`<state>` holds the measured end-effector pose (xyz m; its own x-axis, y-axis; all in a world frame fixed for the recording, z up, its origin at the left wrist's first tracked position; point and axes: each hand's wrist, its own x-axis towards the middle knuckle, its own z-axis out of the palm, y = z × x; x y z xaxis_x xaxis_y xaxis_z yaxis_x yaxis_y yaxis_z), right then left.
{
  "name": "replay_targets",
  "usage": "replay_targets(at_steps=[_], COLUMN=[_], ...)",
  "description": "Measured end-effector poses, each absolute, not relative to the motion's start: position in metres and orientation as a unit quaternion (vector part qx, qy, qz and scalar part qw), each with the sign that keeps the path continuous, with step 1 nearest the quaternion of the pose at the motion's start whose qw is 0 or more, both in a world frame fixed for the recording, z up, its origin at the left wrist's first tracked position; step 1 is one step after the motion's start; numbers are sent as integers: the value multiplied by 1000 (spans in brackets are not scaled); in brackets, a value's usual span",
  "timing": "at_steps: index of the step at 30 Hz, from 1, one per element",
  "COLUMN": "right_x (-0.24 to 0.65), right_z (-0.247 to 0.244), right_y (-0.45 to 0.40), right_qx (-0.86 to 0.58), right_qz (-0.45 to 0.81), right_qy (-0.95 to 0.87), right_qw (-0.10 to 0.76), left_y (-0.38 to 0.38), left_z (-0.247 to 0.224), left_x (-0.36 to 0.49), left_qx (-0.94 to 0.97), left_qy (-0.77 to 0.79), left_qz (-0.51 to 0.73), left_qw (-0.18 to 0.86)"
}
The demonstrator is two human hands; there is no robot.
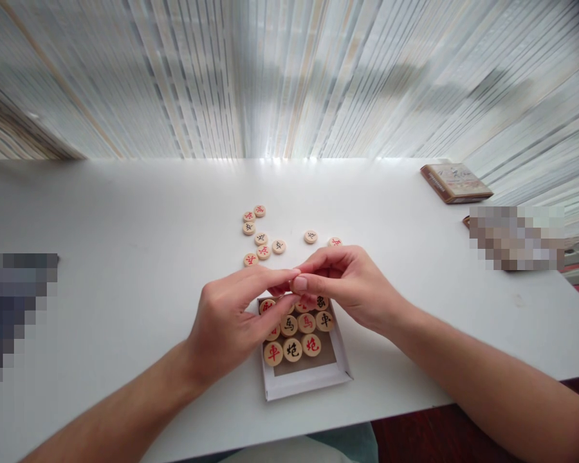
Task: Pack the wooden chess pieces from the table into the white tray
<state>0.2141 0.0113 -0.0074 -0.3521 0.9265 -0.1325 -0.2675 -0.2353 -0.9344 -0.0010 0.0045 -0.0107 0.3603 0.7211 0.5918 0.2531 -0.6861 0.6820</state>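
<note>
Over the back part of a white box [309,381], my left hand [238,305] and my right hand [352,283] meet at the fingertips. Both are pinched around something small, mostly hidden by the fingers. Round wooden pieces with red or black characters lie in rows inside the box. Its front row has a red piece [273,354], a black piece [293,350] and another red one [311,345], with bare brown bottom to their right. My hands partly cover the back rows.
Several smaller round pieces [278,246] lie loose on the white table [139,257] beyond my hands. A flat box [457,182] sits at the back right, near a blurred object [516,239]. Another blurred dark object [14,308] is at the left edge. Striped curtains [270,77] hang behind.
</note>
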Motion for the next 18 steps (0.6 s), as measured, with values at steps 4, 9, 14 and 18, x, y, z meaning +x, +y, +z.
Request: replay_targets(at_steps=[4, 9, 14, 18], right_x=[214, 216, 220, 220], right_z=[-8, -6, -7, -7], right_y=[13, 14, 15, 14], right_qx=[-367, -350, -326, -317], right_qz=[696, 719, 725, 726], right_qy=[-435, -424, -435, -446], right_qw=[439, 426, 422, 418], left_y=[4, 4, 5, 5], left_z=[-12, -16, -16, -11], left_x=[0, 0, 0, 1], left_qx=[777, 731, 685, 664], left_qy=[322, 337, 346, 359], left_qz=[475, 489, 494, 496], left_qw=[259, 337, 409, 430])
